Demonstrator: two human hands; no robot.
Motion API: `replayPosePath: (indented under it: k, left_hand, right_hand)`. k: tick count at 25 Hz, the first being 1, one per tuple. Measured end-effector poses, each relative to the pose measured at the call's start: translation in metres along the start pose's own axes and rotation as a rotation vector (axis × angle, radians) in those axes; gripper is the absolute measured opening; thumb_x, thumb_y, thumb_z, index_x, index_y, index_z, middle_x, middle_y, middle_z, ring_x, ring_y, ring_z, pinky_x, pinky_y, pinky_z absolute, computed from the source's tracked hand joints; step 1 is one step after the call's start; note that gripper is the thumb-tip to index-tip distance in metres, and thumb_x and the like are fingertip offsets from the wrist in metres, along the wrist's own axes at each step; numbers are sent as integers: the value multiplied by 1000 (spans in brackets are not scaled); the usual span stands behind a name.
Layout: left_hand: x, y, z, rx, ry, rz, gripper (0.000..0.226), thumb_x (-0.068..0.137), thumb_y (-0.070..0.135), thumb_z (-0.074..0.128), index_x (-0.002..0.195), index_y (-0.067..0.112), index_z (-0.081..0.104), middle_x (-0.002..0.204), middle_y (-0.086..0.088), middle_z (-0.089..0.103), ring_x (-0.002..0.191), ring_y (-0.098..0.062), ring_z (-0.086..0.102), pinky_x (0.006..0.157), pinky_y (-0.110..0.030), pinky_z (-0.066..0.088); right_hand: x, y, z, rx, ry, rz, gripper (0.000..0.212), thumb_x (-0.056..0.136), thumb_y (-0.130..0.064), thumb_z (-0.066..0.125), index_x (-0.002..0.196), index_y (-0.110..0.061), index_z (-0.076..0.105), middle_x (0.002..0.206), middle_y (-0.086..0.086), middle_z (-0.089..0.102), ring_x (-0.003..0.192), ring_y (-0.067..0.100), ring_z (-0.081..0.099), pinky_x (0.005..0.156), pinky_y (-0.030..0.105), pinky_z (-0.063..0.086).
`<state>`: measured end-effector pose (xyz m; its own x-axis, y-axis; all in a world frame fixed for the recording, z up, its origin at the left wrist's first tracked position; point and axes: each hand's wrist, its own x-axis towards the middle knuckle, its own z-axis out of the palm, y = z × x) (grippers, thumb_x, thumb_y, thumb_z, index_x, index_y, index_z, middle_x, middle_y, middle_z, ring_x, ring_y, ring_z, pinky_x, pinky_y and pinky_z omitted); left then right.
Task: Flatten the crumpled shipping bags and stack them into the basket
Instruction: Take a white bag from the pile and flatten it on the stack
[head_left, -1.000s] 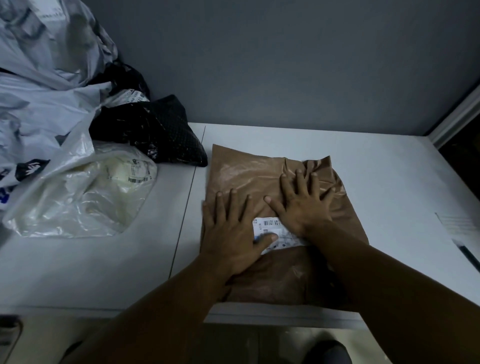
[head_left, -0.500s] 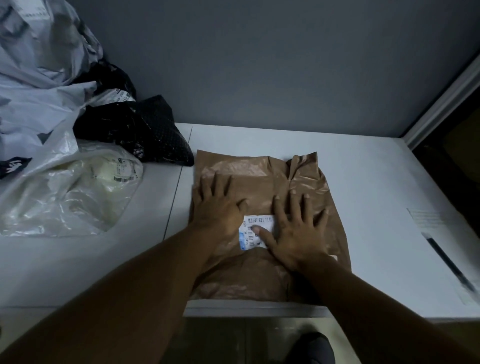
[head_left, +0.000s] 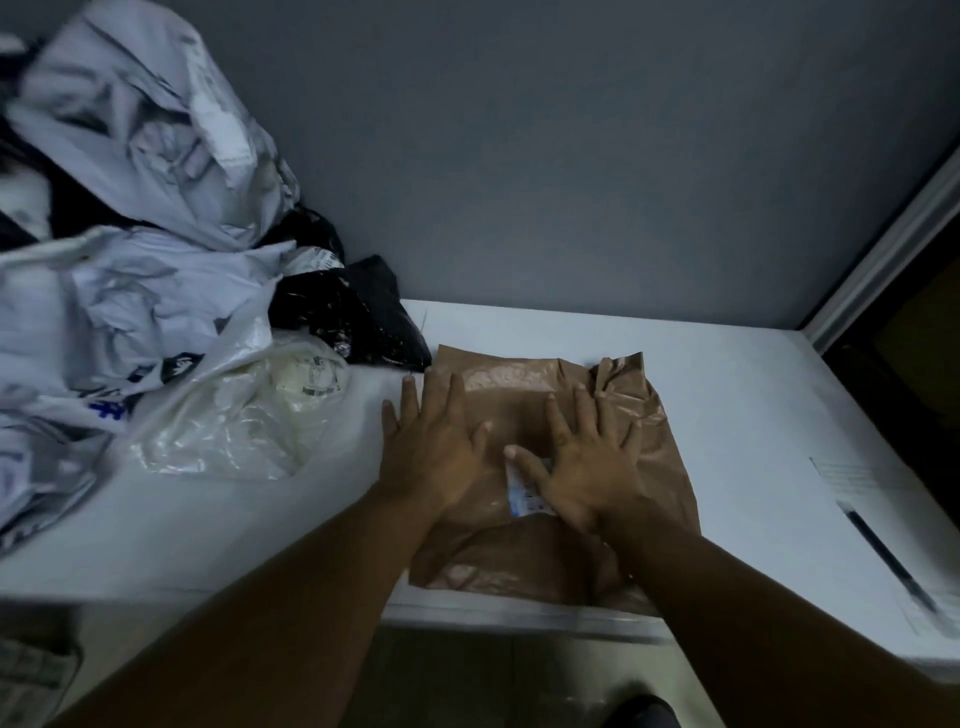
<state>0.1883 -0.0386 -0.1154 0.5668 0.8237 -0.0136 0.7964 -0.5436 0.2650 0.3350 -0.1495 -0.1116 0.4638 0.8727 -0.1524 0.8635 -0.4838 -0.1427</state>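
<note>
- Presses both palms down on a brown shipping bag (head_left: 509, 374) that lies on the white table (head_left: 753, 405), in the middle of the scene and toward the near edge.
- Sets the bag's long axis near to far, roughly square to the table's near edge, with the near end right at that edge; cannot tell whether it hangs past it.
- Shows a puckered, rumpled corner at the bag's far right and smoother, glossy film across the far left; cannot tell which end is the mouth.
- Rests the left hand (head_left: 434, 452) flat on the bag's left edge, fingers (head_left: 411, 415) straight, spread and aimed far, the outer ones off the film and over bare table; grasps nothing, grip released.
- Rests the right hand (head_left: 587, 462) flat on the bag's middle, fingers splayed toward the far right corner, thumb stretched left; also released, gripping nothing.
- Covers part of a white barcode label (head_left: 524, 499) with the right palm, leaving a strip exposed beside the thumb.
- Leaves a heap of grey-white crumpled bags (head_left: 130, 208) at the far left, a black bag (head_left: 358, 317) just beside the brown one's far left corner, and a clear bag (head_left: 244, 421) near the left hand but apart from it.
- Leaves a sheet of paper (head_left: 852, 478) with a pen (head_left: 883, 556) on it at the table's right side, well apart from the brown bag.
</note>
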Motion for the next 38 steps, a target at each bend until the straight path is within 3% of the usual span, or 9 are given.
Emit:
replayPosePath:
  k: [3, 7, 12, 19, 25, 31, 34, 36, 38]
  left_hand:
    - [-30, -17, -49, 45, 98, -28, 69, 101, 53, 29, 157, 22, 4, 165, -9, 2, 151, -33, 3, 121, -54, 12]
    - [-61, -58, -102, 132, 118, -43, 71, 99, 53, 36, 156, 19, 10, 164, -11, 7, 150, -34, 10, 119, -54, 19]
    - [-79, -114, -158, 154, 230, -116, 70, 97, 50, 44, 154, 16, 21, 159, -13, 23, 145, -33, 23, 116, -49, 27]
    - [-51, -180, -212, 34, 377, -168, 60, 95, 38, 53, 145, 9, 37, 146, -15, 41, 135, -34, 36, 110, -44, 35]
    - [-14, -207, -217, -121, 443, -140, 58, 93, 26, 56, 145, 9, 37, 141, -13, 45, 134, -30, 37, 109, -42, 36]
    - [-13, -222, -217, -293, 618, 0, 48, 88, 5, 56, 135, 6, 51, 132, -9, 56, 127, -24, 46, 107, -35, 38]
    - [-15, -225, -216, -305, 606, -56, 50, 89, 4, 54, 139, 7, 48, 137, -8, 53, 132, -21, 43, 108, -27, 31]
    - [-18, -220, -217, -315, 602, -97, 52, 90, 5, 53, 141, 9, 46, 139, -7, 50, 133, -20, 40, 108, -25, 30]
    - [-20, -216, -223, -348, 619, -132, 53, 90, 5, 53, 141, 10, 45, 139, -6, 50, 133, -20, 39, 108, -30, 34]
  right_hand:
    - [-15, -47, -35, 14, 29, -60, 105, 73, -87, -7, 160, -29, 1, 168, 8, -13, 154, 32, -13, 121, 60, 0]
    - [-29, -116, -73, 67, 39, -143, 82, 93, -77, 16, 160, -29, 13, 169, 4, -4, 154, 32, 3, 121, 60, 9]
    - [-24, -192, -95, 75, 85, -236, 79, 95, -73, 23, 160, -28, 13, 168, 6, 7, 152, 31, 15, 119, 55, 21]
    - [33, -286, -131, 266, 140, -330, 64, 97, -54, 50, 150, -22, 36, 159, 16, 28, 140, 41, 34, 113, 49, 36]
    - [89, -348, -164, 596, 1, -255, 64, 92, -22, 67, 150, -18, 40, 162, 22, -1, 141, 39, 36, 115, 31, 28]
    - [125, -363, -160, 832, -40, -248, 80, 78, -12, 65, 152, -17, 35, 148, 10, 41, 129, 31, 49, 106, 41, 46]
    - [123, -359, -160, 999, 75, -334, 78, 80, -3, 56, 153, -17, 33, 148, 6, 45, 133, 24, 45, 111, 42, 41]
    - [118, -355, -170, 1078, 111, -363, 71, 89, 3, 50, 153, -22, 30, 142, 6, 50, 122, 21, 52, 102, 36, 47]
    - [110, -347, -183, 1162, 141, -374, 67, 93, 2, 48, 152, -28, 33, 122, 9, 61, 87, 14, 58, 72, 22, 51]
